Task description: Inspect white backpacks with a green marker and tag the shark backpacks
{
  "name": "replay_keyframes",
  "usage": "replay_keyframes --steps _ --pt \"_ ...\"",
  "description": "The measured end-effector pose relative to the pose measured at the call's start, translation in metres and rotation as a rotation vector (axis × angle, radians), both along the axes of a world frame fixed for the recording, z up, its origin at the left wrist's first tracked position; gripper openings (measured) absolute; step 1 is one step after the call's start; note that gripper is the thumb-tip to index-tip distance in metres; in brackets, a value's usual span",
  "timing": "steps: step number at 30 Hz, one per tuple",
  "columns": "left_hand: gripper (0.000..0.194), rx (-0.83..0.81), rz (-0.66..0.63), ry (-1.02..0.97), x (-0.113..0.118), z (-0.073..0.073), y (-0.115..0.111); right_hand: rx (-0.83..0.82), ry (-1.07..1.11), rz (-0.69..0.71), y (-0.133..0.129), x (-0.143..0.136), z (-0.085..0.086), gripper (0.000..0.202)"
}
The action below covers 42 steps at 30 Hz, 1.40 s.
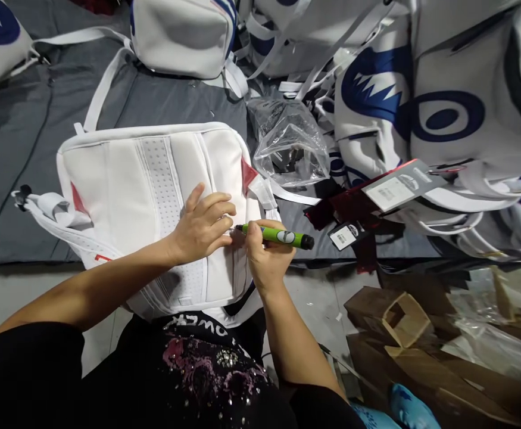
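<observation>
A white backpack (pixel 126 196) lies in front of me with its padded back panel up and its shoulder straps out to the sides. My left hand (pixel 204 226) rests on the panel right of its dotted mesh strip, fingers spread and nothing held. In my right hand (pixel 269 256) is a green marker (pixel 287 237), gripped near its dark tip. The tip points left, close to my left fingertips and the panel seam; whether it touches the fabric I cannot tell. A small red triangle (pixel 247 176) of fabric shows at the bag's upper right side.
Several white bags with blue patches (pixel 371 89) crowd the right, and another white bag (pixel 180 39) stands at the back. A clear plastic bag (pixel 291 143) and hang tags (pixel 394 189) lie right of the backpack. Cardboard boxes (pixel 389 316) sit on the floor, lower right.
</observation>
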<state>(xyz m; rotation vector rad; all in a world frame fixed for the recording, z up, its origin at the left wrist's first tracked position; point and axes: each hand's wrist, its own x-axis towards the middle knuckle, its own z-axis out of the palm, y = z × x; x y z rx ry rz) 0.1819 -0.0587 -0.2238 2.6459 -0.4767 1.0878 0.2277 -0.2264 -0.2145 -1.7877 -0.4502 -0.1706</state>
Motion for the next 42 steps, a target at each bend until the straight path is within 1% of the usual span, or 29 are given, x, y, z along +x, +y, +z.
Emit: replay_keyframes --steps 5,12,16,21,25,29,31,34,36,37,40,42 --pt "0.024 0.001 0.0 0.0 -0.001 0.0 0.0 -0.053 -0.003 -0.008 -0.001 0.002 0.0 0.022" --pt "0.019 0.01 0.007 -0.021 -0.001 0.001 -0.001 -0.111 -0.059 -0.009 0.002 0.006 0.009 0.022" --pt "0.019 0.012 0.009 -0.01 0.0 0.0 -0.001 -0.113 -0.006 0.034 0.001 0.01 0.011 0.022" --pt "0.018 -0.002 0.006 -0.026 0.001 0.0 -0.001 -0.115 -0.034 0.015 0.001 0.011 0.012 0.022" --pt "0.017 0.003 0.013 -0.031 0.001 0.0 -0.002 -0.159 -0.064 0.012 0.001 0.012 0.013 0.022" --pt "0.013 0.018 0.019 -0.033 0.002 -0.001 -0.001 -0.2 -0.058 0.055 0.0 0.015 0.015 0.023" --pt "0.01 0.022 0.023 -0.034 0.002 -0.001 -0.001 -0.218 -0.074 0.04 0.001 0.016 0.016 0.023" --pt "0.002 0.025 0.025 -0.027 0.002 0.0 -0.002 -0.195 -0.109 0.071 0.004 0.017 0.016 0.021" --pt "0.006 0.038 0.034 -0.024 0.002 0.0 -0.003 -0.216 -0.133 0.103 0.006 0.017 0.017 0.021" --pt "0.007 0.045 0.038 -0.02 0.003 0.0 -0.003 -0.248 -0.146 0.093 0.007 0.017 0.017 0.022" --pt "0.004 0.054 0.037 0.002 0.004 -0.002 -0.003 -0.339 -0.191 -0.004 0.008 0.017 0.018 0.024" --pt "0.006 0.043 0.029 -0.004 0.004 -0.003 -0.003 -0.324 -0.195 -0.009 0.008 0.017 0.018 0.024"
